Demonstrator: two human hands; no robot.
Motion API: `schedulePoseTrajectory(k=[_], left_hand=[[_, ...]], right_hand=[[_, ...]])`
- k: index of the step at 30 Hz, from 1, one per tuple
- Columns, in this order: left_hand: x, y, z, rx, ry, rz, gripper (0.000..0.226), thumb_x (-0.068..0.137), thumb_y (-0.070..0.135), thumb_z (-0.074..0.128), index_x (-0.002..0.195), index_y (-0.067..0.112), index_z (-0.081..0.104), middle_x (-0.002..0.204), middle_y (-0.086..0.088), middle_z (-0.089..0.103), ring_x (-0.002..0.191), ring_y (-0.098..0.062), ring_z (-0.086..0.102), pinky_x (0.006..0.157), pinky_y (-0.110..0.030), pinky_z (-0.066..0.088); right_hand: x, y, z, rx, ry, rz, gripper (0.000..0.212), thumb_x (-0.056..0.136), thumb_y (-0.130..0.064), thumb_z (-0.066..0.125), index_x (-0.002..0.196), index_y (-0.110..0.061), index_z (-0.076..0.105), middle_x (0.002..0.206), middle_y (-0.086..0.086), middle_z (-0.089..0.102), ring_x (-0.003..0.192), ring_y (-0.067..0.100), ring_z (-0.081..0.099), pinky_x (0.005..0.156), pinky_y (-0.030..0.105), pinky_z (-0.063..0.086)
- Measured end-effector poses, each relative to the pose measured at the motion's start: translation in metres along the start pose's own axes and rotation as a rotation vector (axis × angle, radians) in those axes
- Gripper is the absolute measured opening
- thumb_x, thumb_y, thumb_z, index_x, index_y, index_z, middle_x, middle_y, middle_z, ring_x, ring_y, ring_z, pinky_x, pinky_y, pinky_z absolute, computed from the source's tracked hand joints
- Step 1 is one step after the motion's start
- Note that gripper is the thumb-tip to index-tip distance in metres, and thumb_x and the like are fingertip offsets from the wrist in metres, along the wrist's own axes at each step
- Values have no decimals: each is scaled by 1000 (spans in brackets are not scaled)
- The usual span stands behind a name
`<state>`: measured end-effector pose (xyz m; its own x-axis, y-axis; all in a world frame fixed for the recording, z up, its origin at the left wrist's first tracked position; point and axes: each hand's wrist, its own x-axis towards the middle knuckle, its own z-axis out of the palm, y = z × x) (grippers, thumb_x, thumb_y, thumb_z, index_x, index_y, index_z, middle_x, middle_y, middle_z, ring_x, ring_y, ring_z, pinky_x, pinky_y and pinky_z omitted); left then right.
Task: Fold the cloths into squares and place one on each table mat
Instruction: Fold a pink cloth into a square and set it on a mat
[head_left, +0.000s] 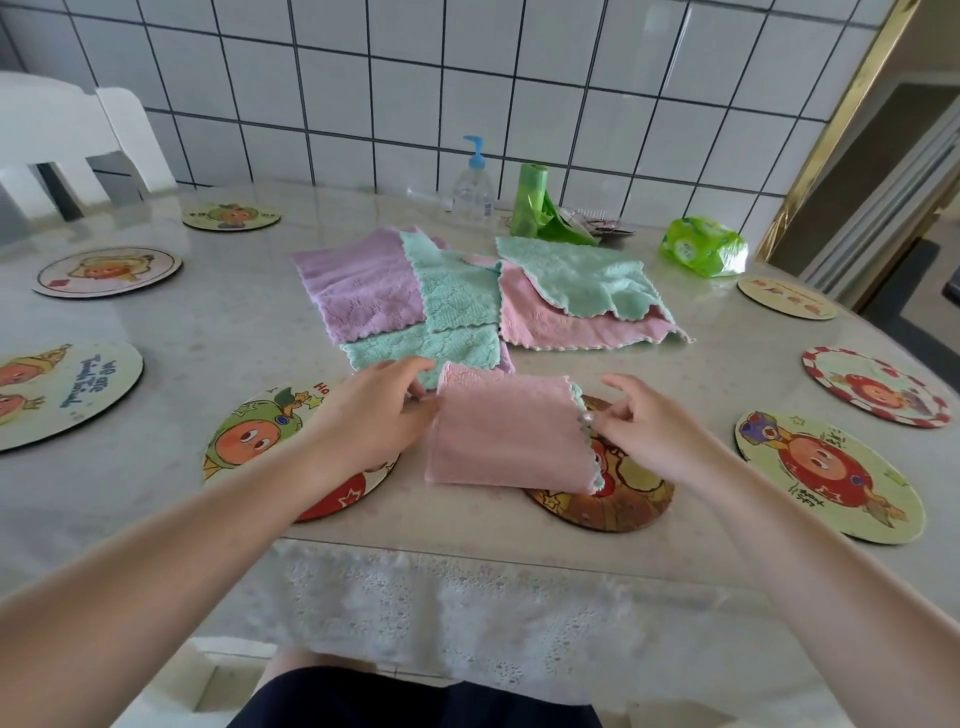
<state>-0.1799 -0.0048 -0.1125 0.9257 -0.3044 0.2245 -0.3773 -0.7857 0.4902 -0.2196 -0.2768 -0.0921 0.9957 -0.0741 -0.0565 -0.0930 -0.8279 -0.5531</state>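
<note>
- Left hand (371, 415) pinches the pink cloth's (506, 431) left edge near the counter's (208, 322) front edge.
- The pink cloth lies mid-fold, partly over the brown mat (613, 499); next, probably square it and centre it there.
- Right hand (644, 426) pinches its right edge.
- Counted: eight mats, about five unfolded cloths.

Both hands (511, 423) pinch folded pink cloth (506, 434) (edges).

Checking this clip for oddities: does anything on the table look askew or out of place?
Mostly tidy. The folded pink cloth lies half off the brown mat, bridging toward the neighbouring mat, not centred. Both hands are at its edges. Nothing is spilled or damaged.
</note>
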Motion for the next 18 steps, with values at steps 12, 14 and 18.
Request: schedulePoseTrajectory(k=[12,14,18], left_hand=[[-4,13,6,-414,-45,-35,34,83,11,65,102,39,62,111,8,61,96,-6,62,90,-34,50],[-6,17,2,-641,-22,-78,39,83,3,62,97,40,61,113,5,61,95,-7,64,85,-30,53],[-2,19,-16,-1082,-18,-201,38,87,-7,54,106,25,62,109,-1,65,88,-8,65,71,-20,54]], right_hand=[[-3,-11,25,436,88,-96,36,82,-14,66,106,-40,57,107,-3,54,88,11,54,72,27,44],[-6,-16,26,684,102,-64,34,83,-12,65,96,-43,61,110,-1,54,82,15,54,63,31,42],[0,-39,19,998,65,-28,28,85,-5,62,88,-33,67,106,3,60,77,23,51,59,34,38]])
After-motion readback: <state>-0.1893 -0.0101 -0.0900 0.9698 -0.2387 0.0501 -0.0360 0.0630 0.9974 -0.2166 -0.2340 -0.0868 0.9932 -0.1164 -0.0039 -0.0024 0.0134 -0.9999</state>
